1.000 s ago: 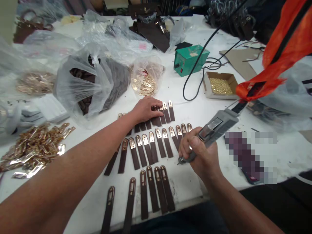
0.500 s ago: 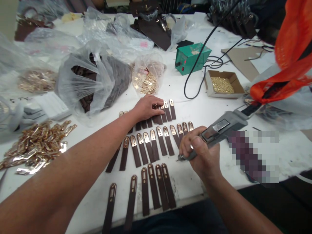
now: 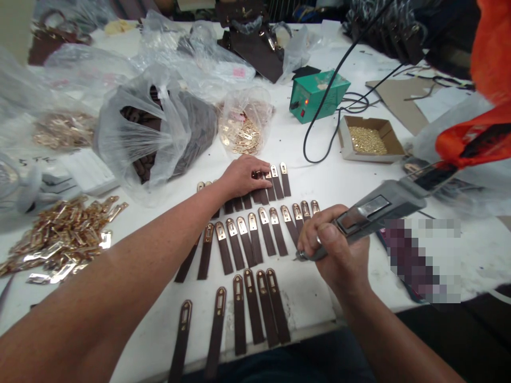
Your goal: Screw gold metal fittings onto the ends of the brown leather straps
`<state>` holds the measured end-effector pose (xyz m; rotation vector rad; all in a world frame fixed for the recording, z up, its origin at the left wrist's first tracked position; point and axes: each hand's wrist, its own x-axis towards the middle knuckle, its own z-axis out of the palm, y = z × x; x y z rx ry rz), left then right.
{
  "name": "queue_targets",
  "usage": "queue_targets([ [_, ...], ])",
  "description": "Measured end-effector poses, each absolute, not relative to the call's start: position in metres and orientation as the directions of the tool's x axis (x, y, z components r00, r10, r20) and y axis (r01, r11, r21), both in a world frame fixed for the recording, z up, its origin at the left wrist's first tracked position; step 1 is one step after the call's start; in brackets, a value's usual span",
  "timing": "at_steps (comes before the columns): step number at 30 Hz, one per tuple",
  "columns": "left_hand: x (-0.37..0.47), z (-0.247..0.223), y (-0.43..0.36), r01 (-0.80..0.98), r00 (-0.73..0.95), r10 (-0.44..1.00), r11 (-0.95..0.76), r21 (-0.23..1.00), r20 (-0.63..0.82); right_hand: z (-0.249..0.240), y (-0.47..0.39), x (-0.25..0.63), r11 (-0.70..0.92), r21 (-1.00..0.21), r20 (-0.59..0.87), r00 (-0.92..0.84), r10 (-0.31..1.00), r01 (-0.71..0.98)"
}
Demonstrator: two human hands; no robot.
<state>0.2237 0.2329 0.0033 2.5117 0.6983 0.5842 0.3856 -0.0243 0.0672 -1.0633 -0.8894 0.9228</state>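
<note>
My left hand (image 3: 245, 176) rests over the far row of dark brown leather straps with gold metal end plates. Its thumb and fingers are apart, and strap tops (image 3: 260, 174) show between them; whether it presses on one is hidden. In my right hand (image 3: 339, 247) is a grey electric screwdriver (image 3: 369, 213), tilted with its bit pointing left and down. The bit tip is just above or on the white table, near the middle row of straps (image 3: 242, 239). Closer to me lies a front row of straps (image 3: 251, 308) with plates on their ends.
A heap of gold plates (image 3: 59, 234) lies at left. Behind are a plastic bag of brown straps (image 3: 191, 122), a bag of gold plates (image 3: 245, 130), a green power box (image 3: 317, 96) with a black cable, and a carton of small gold pieces (image 3: 369, 141). Orange cloth (image 3: 475, 135) hangs at right.
The screwdriver and my right hand have shifted slightly to the right. My left hand stays at the far row. The whole view has drifted a little.
</note>
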Motion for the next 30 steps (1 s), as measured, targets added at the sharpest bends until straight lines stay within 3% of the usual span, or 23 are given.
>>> queue_targets([
  [5,0.224,0.005,0.231,0.372,0.777,0.571,-0.756,0.539,0.265,0.084,-0.025,0.393,0.037,-0.997,0.053,0.273,0.96,0.063],
  [10,0.224,0.005,0.231,0.384,0.773,0.577,-0.757,0.528,0.264,0.101,-0.014,0.39,-0.174,-0.945,-0.109,0.238,0.965,0.275],
  [24,0.225,0.002,0.232,0.382,0.776,0.577,-0.75,0.539,0.253,0.101,-0.005,0.376,-0.236,-0.926,-0.174,0.224,0.959,0.294],
  [30,0.223,0.003,0.228,0.398,0.76,0.597,-0.74,0.543,0.257,0.099,-0.003,0.376,-0.155,-0.964,-0.089,0.288,0.953,0.217],
])
